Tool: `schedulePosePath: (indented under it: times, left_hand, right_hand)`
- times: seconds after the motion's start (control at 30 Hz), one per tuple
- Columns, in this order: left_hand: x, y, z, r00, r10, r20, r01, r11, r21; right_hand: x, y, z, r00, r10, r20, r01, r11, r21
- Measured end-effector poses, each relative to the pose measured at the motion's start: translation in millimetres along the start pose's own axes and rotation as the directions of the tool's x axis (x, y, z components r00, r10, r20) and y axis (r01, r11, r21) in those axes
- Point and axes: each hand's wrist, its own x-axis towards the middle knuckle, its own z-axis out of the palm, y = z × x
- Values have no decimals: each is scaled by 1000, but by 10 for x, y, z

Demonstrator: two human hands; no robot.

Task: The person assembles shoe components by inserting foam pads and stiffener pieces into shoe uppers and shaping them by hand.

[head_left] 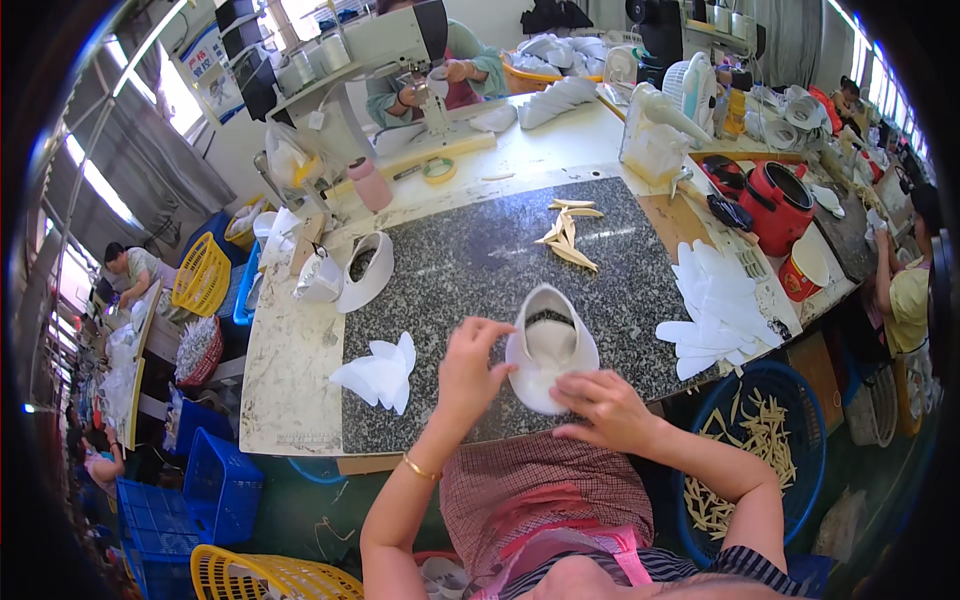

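A white shoe upper point(543, 385) rests on the speckled granite slab point(440, 300) before me, its opening facing away and its rounded toe toward me. My left hand point(474, 366) is beside its left edge, fingers apart, thumb tip close to the rim; whether it touches I cannot tell. At the toe's right side, my right hand point(606, 408) has its fingers closed over the upper's edge. Fan-spread white pieces point(380, 373) lie to the left. Cream curved strips point(566, 240) are on the slab beyond the upper.
A second white upper point(368, 272) stands at left. White cut pieces point(708, 310) are heaped at right near a red pot point(778, 208). Below the table's right edge sits a blue basket point(822, 440) of cream strips. Across the table, a person works at a sewing machine point(432, 110).
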Motion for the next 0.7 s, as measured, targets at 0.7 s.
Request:
schedulePosePath:
  times: [0.7]
  left_hand:
    - [-433,516,-105,974,-184,-130,86,836,-542]
  right_hand:
    - [121,-270,-218,908,320,272,-296,27,955]
